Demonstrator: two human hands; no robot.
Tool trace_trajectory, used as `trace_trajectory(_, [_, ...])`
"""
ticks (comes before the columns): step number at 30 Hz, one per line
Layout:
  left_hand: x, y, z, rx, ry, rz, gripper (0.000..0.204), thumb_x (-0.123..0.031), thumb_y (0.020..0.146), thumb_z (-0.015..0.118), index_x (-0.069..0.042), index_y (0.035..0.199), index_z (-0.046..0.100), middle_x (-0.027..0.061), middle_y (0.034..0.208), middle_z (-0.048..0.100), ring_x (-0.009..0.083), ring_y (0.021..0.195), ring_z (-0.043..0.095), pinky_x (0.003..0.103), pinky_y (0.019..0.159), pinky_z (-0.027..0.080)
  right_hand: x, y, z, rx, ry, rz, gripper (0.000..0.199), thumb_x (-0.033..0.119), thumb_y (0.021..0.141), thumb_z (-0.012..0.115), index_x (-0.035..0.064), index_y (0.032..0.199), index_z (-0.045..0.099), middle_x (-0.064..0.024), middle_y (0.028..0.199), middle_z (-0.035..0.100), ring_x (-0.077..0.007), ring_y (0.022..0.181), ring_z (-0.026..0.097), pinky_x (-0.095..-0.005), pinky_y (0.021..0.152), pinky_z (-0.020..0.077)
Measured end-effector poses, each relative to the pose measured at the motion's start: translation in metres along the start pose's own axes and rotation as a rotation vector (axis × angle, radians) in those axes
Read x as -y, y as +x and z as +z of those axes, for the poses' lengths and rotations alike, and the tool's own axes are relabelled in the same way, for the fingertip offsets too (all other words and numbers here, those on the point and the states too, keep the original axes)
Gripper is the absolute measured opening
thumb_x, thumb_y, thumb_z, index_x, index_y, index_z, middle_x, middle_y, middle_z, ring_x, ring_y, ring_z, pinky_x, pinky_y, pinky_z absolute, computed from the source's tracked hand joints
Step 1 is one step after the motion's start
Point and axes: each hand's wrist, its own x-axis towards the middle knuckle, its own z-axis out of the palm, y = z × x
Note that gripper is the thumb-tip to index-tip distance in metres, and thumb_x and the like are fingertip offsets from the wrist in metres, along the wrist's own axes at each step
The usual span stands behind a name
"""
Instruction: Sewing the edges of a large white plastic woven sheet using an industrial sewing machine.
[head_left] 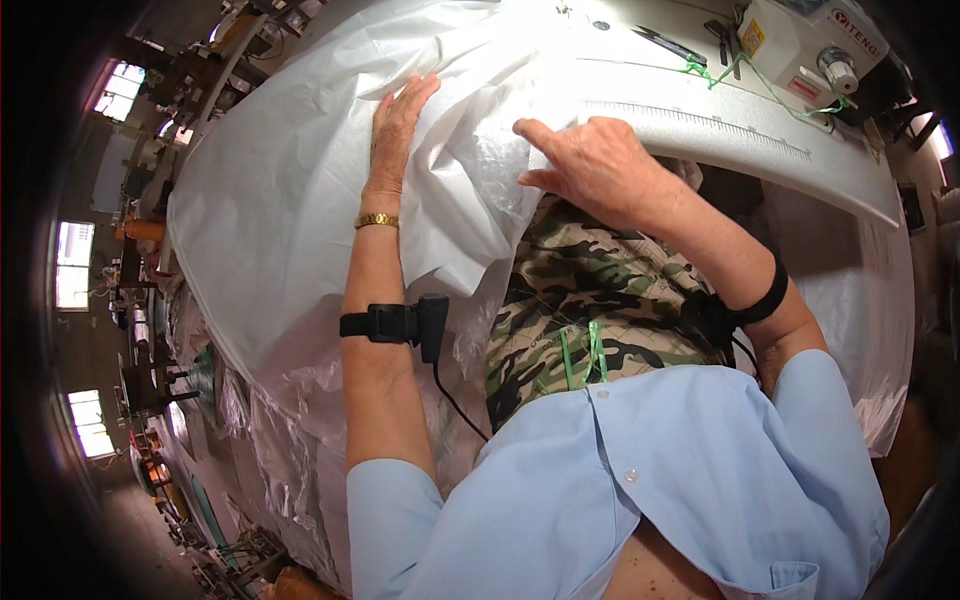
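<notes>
A large white woven sheet (290,200), creased and draped, spreads over the left side of the worktable. My left hand (400,125) lies on it with the fingers stretched out. Beside that hand, crinkled clear plastic film (490,140) shows among the folds of the sheet. My right hand (600,165) is at the right edge of the film, its index finger and thumb apart and nothing seen between them. Its other fingers are bent and partly hidden. Whether the right fingertips touch the film, I cannot tell.
A white sewing machine (810,60) with a round knob stands at the far right. A ruler scale (720,122) runs along the white table edge. Near the machine lie a dark slim tool (668,45) and green string (765,75). Camouflage cloth (600,290) covers my lap.
</notes>
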Motion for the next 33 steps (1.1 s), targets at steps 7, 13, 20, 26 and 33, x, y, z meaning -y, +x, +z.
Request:
trace_trajectory(7, [-0.004, 0.003, -0.001, -0.039, 0.040, 0.007, 0.036, -0.021, 0.106, 0.036, -0.024, 0.137, 0.055, -0.0039, 0.147, 0.052, 0.0132, 0.142, 0.040, 0.037, 0.121, 0.022, -0.005, -0.008, 0.005, 0.274, -0.164, -0.099, 0.035, 0.035, 0.090, 0.068, 0.0018, 0.097, 0.060, -0.0147, 0.067, 0.065, -0.0348, 0.071, 0.069, -0.0440, 0.064, 0.0527])
trace_trajectory(13, [-0.010, 0.007, 0.004, -0.019, 0.194, 0.100, 0.036, -0.019, 0.106, 0.037, -0.024, 0.136, 0.056, -0.0033, 0.146, 0.053, 0.0136, 0.141, 0.040, 0.036, 0.121, 0.022, -0.015, -0.031, 0.072, 0.425, -0.217, -0.223, 0.009, 0.009, 0.079, 0.065, 0.0050, 0.086, 0.069, -0.0133, 0.070, 0.068, -0.0305, 0.069, 0.071, -0.0406, 0.060, 0.0566])
trace_trajectory(20, [-0.003, 0.003, 0.003, -0.015, 0.238, 0.065, 0.037, -0.019, 0.104, 0.041, -0.022, 0.139, 0.053, -0.0024, 0.147, 0.053, 0.0141, 0.142, 0.040, 0.037, 0.122, 0.022, -0.003, -0.052, 0.052, 0.125, 0.282, -0.200, 0.010, 0.008, 0.081, 0.066, 0.0024, 0.089, 0.062, -0.0156, 0.068, 0.066, -0.0301, 0.068, 0.069, -0.0426, 0.061, 0.0520])
trace_trajectory(26, [-0.022, -0.007, -0.006, 0.051, 0.036, 0.067, 0.034, -0.023, 0.103, 0.048, -0.016, 0.135, 0.058, -0.0010, 0.145, 0.054, 0.0173, 0.142, 0.041, 0.039, 0.123, 0.021, -0.020, -0.133, -0.086, -0.310, 0.989, 0.130, 0.010, 0.010, 0.090, 0.065, 0.0035, 0.095, 0.060, -0.0089, 0.070, 0.064, -0.0155, 0.063, 0.065, -0.0284, 0.060, 0.0498])
trace_trajectory(33, [-0.073, -0.001, -0.032, 0.086, -0.115, -0.206, 0.034, -0.026, 0.101, 0.055, -0.008, 0.129, 0.063, 0.0059, 0.143, 0.057, 0.0201, 0.139, 0.046, 0.038, 0.120, 0.027, -0.085, -0.176, -0.017, 0.399, 0.014, 0.329, 0.018, 0.021, 0.090, 0.066, 0.0037, 0.095, 0.066, -0.0186, 0.075, 0.067, -0.0375, 0.073, 0.066, -0.0435, 0.068, 0.0511])
